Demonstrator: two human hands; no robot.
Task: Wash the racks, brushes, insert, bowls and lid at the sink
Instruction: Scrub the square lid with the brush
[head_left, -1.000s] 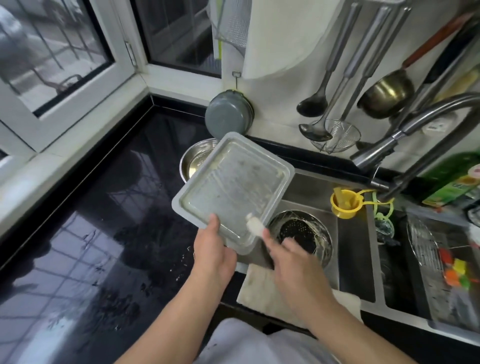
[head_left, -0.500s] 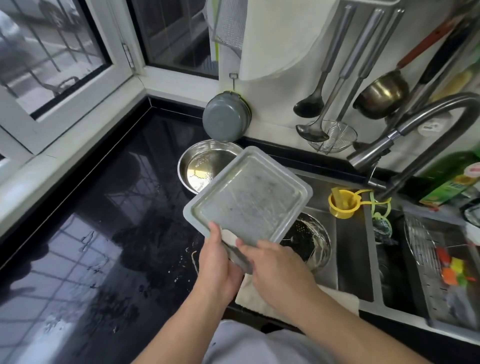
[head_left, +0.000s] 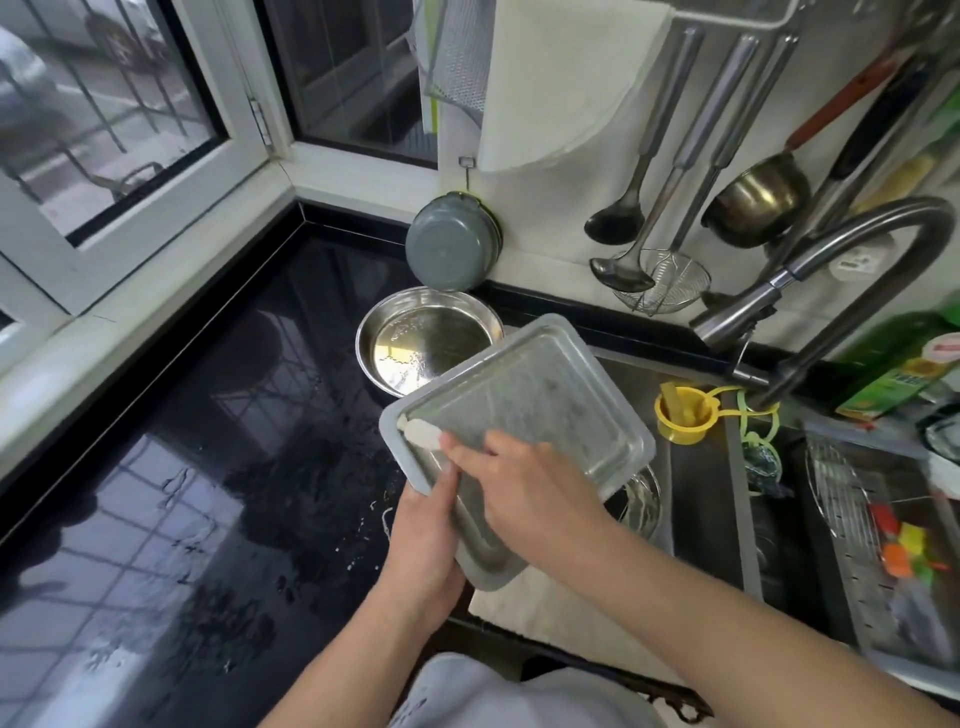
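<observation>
The grey rectangular plastic lid, rimmed and water-streaked, is tilting above the sink's left edge. The left hand is gripping its near-left edge. The right hand is pinching a small white brush against its surface. Beyond, a round steel bowl is holding water.

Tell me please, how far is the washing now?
Possibly done: a steel bowl sits on the wet counter, though its cleanliness is unclear. In hand: the left hand holds the grey lid tilted, while the right hand rubs a small white brush along its rim. Seemingly left: the wire rack in the sink.
</observation>
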